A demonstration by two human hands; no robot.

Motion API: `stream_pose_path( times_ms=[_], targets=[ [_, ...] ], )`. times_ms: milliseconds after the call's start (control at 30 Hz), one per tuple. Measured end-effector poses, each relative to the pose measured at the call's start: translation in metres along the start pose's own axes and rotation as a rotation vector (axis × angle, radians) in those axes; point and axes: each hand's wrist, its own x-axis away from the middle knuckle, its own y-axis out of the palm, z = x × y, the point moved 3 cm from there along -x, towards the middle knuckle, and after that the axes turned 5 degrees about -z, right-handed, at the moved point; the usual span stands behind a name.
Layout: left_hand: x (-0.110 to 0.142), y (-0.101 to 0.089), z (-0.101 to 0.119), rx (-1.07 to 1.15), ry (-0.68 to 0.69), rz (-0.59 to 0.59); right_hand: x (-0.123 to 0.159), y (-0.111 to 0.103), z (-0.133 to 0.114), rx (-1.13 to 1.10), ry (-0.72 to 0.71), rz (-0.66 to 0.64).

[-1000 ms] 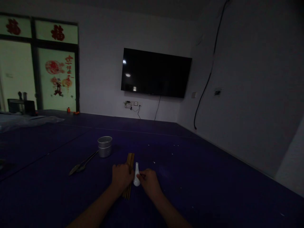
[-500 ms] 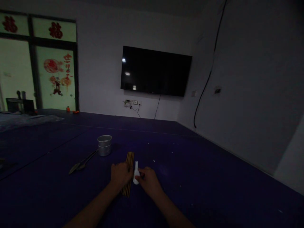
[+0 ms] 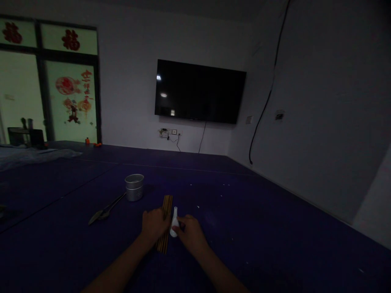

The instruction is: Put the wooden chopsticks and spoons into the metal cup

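Observation:
Several wooden chopsticks lie side by side on the dark purple table, pointing away from me. My left hand is closed over their middle, with its thumb along their right side. Just right of them is a white soup spoon, its handle pointing away. My right hand pinches the spoon's bowl from the right. The spoon's left edge comes close to my left thumb; whether they touch I cannot tell.
A metal cup stands beyond my left hand. Metal tongs or serving spoons lie beside it, too dim to tell which. Plastic sheeting covers the far left. Small white scraps dot the table. A television hangs on the wall.
The white spoon has shifted very slightly left, along with my right fingers. My left hand and the chopsticks look almost unchanged.

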Motion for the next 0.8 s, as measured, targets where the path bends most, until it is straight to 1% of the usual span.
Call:
stream_pose_path(
  times_ms=[133, 233, 300, 400, 500, 600, 633, 700, 800],
  targets=[
    [-0.002, -0.008, -0.003, -0.026, 0.004, 0.047, 0.002, -0.004, -0.005, 0.011, -0.003, 0.010],
    [-0.006, -0.019, -0.015, -0.048, -0.063, 0.070, 0.002, -0.011, -0.008, 0.007, 0.006, -0.001],
    [-0.009, -0.027, -0.027, -0.055, -0.141, 0.083, 0.001, -0.015, -0.008, 0.010, 0.023, -0.016],
    [-0.012, -0.039, -0.051, -0.065, -0.271, 0.133, 0.000, -0.020, -0.007, -0.005, 0.049, -0.029],
    [-0.012, -0.048, -0.076, -0.092, -0.352, 0.209, 0.000, -0.022, -0.006, -0.032, 0.060, -0.020],
    [-0.011, -0.053, -0.100, -0.187, -0.439, 0.317, 0.000, -0.024, -0.008, -0.030, 0.070, -0.007],
    [-0.010, -0.055, -0.107, -0.207, -0.470, 0.337, 0.001, -0.024, -0.008, -0.030, 0.072, -0.005],
    [-0.008, -0.056, -0.119, -0.225, -0.528, 0.347, 0.001, -0.025, -0.010, -0.035, 0.068, -0.005],
    [-0.008, -0.056, -0.133, -0.186, -0.604, 0.280, 0.002, -0.026, -0.012, -0.033, 0.062, -0.001]
  ],
)
